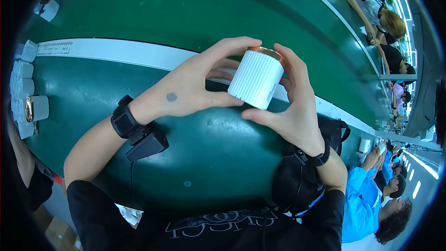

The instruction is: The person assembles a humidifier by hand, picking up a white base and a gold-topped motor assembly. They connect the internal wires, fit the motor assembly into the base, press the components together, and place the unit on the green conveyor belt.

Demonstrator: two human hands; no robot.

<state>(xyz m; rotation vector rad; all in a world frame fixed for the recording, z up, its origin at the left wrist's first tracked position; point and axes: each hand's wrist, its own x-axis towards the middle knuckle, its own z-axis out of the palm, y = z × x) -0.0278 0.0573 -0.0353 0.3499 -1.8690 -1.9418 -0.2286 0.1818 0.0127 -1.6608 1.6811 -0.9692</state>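
Left hand (191,82) and right hand (298,107) pinch a white jar (255,79) over a white edging (139,53), with room around.

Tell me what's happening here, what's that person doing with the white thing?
The person is holding a ribbed white container over a green workbench. The left hand and right hand both grip it, fingers near its gold-coloured end and thumbs near the other. Off to the left, another white container with a gold-coloured end sits by a group of white pieces.
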